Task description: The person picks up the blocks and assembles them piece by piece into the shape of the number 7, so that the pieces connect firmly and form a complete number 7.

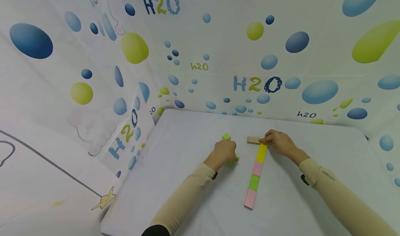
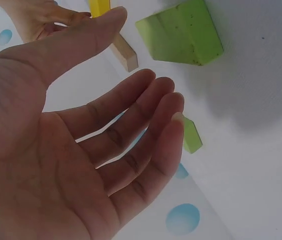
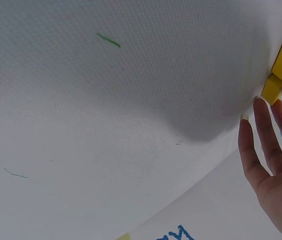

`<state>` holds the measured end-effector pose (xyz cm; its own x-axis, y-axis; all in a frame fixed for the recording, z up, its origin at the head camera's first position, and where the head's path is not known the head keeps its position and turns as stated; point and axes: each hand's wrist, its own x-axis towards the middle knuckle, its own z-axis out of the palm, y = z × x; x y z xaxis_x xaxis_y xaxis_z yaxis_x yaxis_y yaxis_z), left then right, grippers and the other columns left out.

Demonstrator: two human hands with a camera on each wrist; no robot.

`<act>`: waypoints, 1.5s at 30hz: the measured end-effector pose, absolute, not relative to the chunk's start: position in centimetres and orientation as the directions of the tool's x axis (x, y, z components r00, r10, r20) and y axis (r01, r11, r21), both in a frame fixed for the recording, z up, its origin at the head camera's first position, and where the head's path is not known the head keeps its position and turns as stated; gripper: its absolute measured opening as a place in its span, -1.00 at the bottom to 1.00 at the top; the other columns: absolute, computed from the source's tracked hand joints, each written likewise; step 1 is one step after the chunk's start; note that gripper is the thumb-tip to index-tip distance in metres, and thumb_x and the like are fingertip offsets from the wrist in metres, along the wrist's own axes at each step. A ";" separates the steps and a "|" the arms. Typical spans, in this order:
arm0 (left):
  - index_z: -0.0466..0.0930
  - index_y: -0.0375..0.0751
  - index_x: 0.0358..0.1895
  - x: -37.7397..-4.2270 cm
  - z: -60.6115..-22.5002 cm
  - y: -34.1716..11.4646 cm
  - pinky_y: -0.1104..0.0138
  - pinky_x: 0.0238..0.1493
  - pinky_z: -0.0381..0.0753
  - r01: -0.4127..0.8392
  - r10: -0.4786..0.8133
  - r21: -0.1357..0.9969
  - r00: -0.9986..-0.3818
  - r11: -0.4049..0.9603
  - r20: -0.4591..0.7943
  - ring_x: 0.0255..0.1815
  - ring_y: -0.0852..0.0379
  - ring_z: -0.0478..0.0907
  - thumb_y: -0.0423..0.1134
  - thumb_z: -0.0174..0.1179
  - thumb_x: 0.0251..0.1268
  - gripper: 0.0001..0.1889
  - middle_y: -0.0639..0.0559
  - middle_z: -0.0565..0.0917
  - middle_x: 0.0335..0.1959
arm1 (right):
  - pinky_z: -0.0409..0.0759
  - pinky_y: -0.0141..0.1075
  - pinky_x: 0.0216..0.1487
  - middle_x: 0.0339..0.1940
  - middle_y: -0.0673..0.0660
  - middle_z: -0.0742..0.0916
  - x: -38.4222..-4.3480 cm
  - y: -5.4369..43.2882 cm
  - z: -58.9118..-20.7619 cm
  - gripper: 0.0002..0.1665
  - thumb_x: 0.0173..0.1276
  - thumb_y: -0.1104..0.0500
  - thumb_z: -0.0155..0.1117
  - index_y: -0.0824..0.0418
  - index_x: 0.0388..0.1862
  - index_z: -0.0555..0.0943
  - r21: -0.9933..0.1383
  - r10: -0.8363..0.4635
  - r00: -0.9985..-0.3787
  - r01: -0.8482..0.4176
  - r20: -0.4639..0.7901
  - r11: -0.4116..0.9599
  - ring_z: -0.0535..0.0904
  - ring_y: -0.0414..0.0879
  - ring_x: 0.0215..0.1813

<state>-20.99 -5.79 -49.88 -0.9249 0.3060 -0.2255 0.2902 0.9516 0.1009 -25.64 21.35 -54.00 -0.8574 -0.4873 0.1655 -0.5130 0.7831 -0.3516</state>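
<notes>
My left hand (image 1: 222,152) hovers over the green blocks, its thumb and fingers apart and loosely bent. In the left wrist view a larger green block (image 2: 180,35) lies beyond the thumb tip, and a smaller green block (image 2: 192,137) shows past the fingertips. At the far end of a row, my right hand (image 1: 279,141) pinches a small yellow block (image 3: 271,90), which abuts a longer yellow block (image 1: 261,153). The fingers partly hide it. Beside these fingertips lies a plain wooden block (image 1: 253,140), set crosswise to the row.
Toward me the row continues with a pink block (image 1: 257,168), a green block (image 1: 254,183) and another pink block (image 1: 250,199). All lie on a white-covered table (image 1: 175,138). A white backdrop (image 1: 218,38) printed with blue and green spots stands behind and at the left.
</notes>
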 end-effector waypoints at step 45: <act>0.85 0.01 -0.18 -22.4 -52.5 -6.5 0.27 -0.39 0.59 0.340 0.342 0.063 -0.940 0.938 -0.020 -0.28 0.14 0.59 -0.28 0.36 0.33 -0.88 0.10 0.69 -0.29 | 0.68 0.07 0.05 -0.10 0.14 0.73 -25.7 21.2 -54.1 -0.66 0.36 0.39 0.43 0.11 0.06 0.83 -0.362 -0.461 -0.878 -0.476 0.131 0.802 0.64 0.09 -0.08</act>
